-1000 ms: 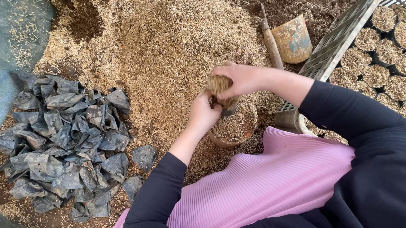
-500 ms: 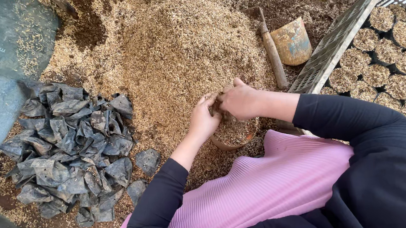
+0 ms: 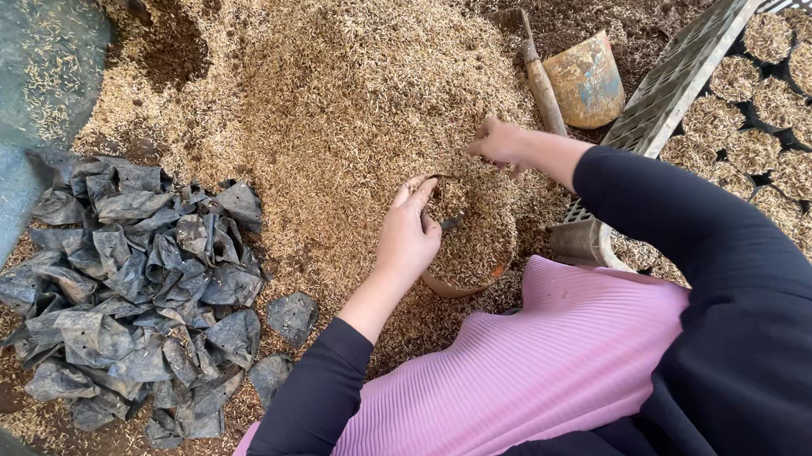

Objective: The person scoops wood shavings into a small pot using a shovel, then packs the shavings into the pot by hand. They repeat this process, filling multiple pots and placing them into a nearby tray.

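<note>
Husk-filled pot (image 3: pixel 473 241) betw. both hands; left hand (image 3: pixel 407 238), right hand (image 3: pixel 503 144)

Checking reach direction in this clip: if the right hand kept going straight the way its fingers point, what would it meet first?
The right hand points up-left, into the husk heap. It would likely meet husks first; the trowel lies to its right, off that line. Depth is hard to judge from above.

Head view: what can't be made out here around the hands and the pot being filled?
- Pot: only part of its rim shows in the head view; husk mix and the left hand cover the rest.
- Right hand: fingertips sink into the husk pile.
- Crate: cut off by the right edge.
- Scoop: inside hidden.
</note>
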`<state>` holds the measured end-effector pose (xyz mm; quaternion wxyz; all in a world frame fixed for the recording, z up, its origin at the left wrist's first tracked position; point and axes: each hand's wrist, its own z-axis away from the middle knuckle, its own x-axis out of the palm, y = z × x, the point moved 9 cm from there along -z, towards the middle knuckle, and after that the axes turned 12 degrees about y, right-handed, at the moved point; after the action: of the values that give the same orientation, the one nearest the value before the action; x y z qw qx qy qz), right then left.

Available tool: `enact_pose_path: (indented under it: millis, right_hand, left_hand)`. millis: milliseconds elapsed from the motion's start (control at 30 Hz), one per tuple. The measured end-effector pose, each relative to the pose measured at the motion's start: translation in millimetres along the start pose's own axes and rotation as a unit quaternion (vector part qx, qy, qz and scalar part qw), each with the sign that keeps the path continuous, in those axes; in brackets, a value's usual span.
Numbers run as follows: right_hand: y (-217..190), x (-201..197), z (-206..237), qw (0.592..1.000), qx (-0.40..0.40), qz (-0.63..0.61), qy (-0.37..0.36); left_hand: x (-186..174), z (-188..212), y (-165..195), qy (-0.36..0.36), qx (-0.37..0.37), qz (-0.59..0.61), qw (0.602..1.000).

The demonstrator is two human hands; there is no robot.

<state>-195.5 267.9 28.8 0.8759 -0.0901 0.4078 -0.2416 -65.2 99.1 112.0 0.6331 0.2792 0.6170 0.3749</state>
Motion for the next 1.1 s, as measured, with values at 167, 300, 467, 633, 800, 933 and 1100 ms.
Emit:
enact_pose_path:
  millis: [167, 300, 467, 633, 800, 933, 1100]
  right_hand:
    - [-29.5, 33.0, 9.8, 0.996, -0.077, 0.048, -0.004]
    - [-33.3, 40.8, -2.5, 0.993, -0.091, 0.072, -0.035]
    - [-38.6, 14.0, -7.8, 0.985, -0.157, 0.031, -0.057]
    - [-60.3, -21.6, 31.8, 0.968, -0.218, -0.051, -0.117]
    - [-69.6, -7.5, 93.6, 0.92, -0.318, 0.205, -0.107]
    - [-87.6, -4.7, 118.8, 0.917, -0.368, 0.14, -0.063]
    - [-85.5, 3.5, 114.3, 0.892, -0.409, 0.192, 0.02]
  left_hand:
    - [2.8, 6.1, 15.7, 0.054, 0.111, -0.128, 0.984]
    - [15.5, 18.9, 33.0, 0.069, 0.255, -0.253, 0.931]
    - [15.2, 33.7, 39.0, 0.12, 0.376, -0.295, 0.87]
    - [13.5, 46.9, 40.6, 0.128, 0.481, -0.314, 0.808]
    - [4.3, 43.7, 37.5, 0.118, 0.462, -0.268, 0.837]
    - [-0.9, 44.6, 38.9, 0.141, 0.459, -0.256, 0.839]
    - [-7.7, 46.8, 36.9, 0.161, 0.477, -0.23, 0.833]
